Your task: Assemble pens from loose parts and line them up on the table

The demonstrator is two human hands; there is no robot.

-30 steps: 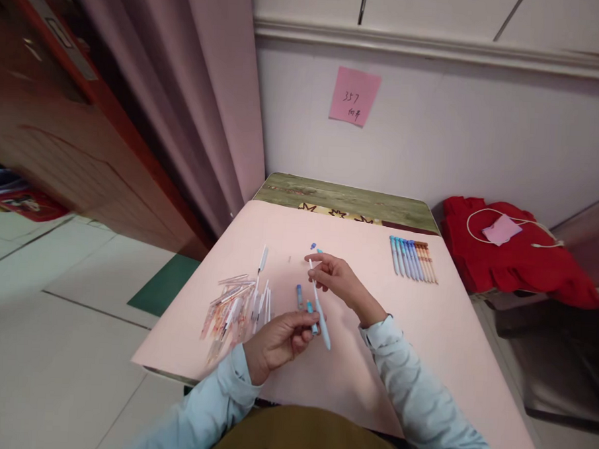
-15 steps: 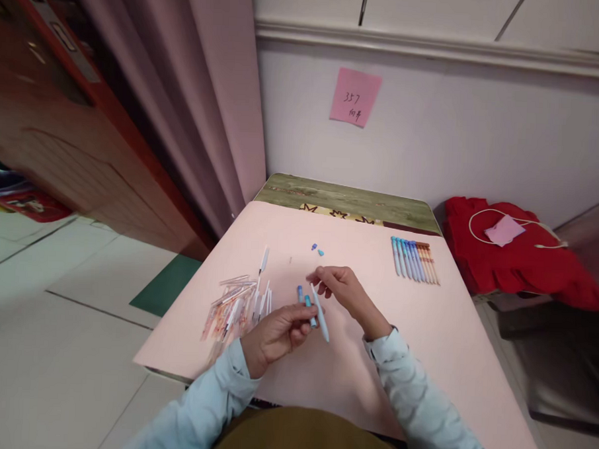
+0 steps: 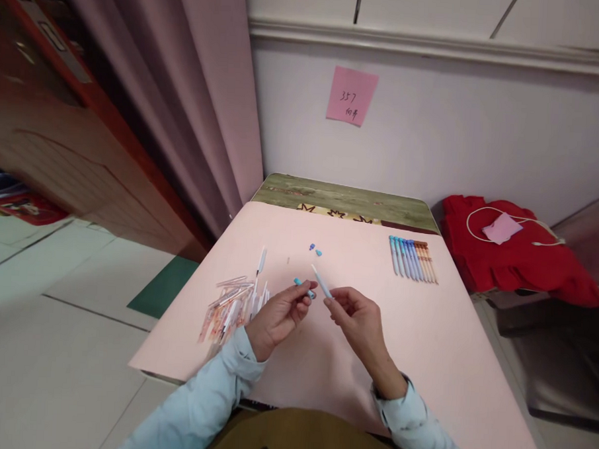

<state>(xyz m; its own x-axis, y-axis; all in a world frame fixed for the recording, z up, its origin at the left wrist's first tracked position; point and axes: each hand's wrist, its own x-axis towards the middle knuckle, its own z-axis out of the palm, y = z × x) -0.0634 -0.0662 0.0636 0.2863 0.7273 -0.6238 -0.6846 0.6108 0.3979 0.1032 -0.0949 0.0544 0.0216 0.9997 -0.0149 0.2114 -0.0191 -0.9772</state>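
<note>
My left hand (image 3: 275, 316) pinches a short teal pen section (image 3: 298, 283), held tilted over the table. My right hand (image 3: 364, 323) grips a light blue pen barrel (image 3: 324, 288), its pale narrow end pointing up and left. The two pieces are close together but apart. Beyond the hands lie a small dark blue pen piece (image 3: 312, 247) and a small teal one (image 3: 319, 253). Left of my left hand is a loose pile of clear tubes and refills (image 3: 231, 307).
A row of pens in blue, purple and brown (image 3: 413, 260) lies at the table's back right. The pink-covered table (image 3: 452, 363) meets the wall, which bears a pink note (image 3: 352, 96). Red cloth (image 3: 516, 260) with a white cord lies to the right.
My right hand has come down and closed on the light blue barrel, which now points up and left. My left hand keeps the teal section, raised slightly and turned.
</note>
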